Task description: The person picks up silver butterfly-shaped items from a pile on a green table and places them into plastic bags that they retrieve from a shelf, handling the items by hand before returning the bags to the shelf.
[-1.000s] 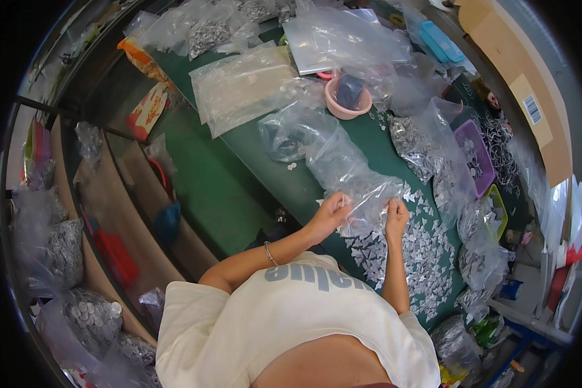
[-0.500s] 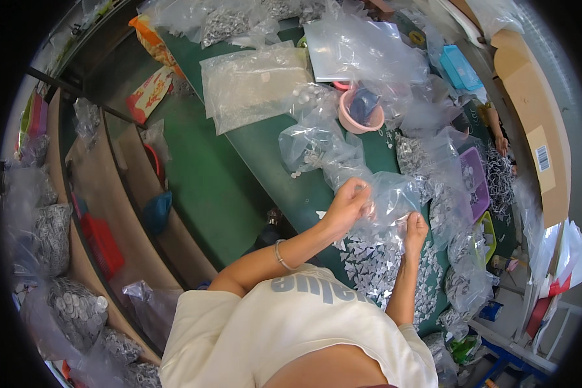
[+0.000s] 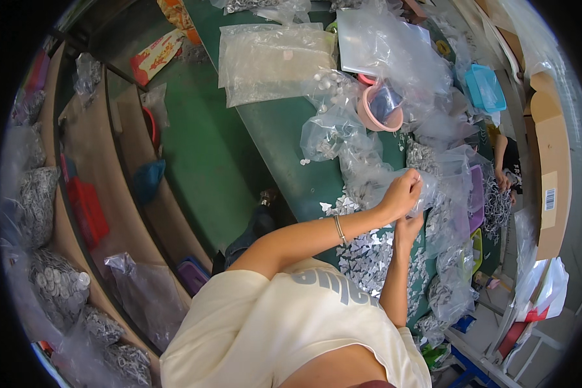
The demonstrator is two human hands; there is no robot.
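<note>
My left hand, with a bangle on its wrist, is closed on the gathered part of a clear plastic bag. Just below it, my right hand grips the same bag, and the two hands almost touch. Part of the bag is hidden behind my fingers. Beneath my forearms, many small silvery flat pieces lie spread over the green table. Beyond my hands, another clear bag with some metal pieces in it rests on the table.
A pink basin holds something dark blue. Large flat plastic bags and a blue basket lie farther off. Filled bags line the right side, near a cardboard box. Another person's hand works at far right. Shelves stand left.
My left hand has moved right, and my hands have come together, one above the other. The bag, spread between them before, is now bunched up. The whole view has shifted a little.
</note>
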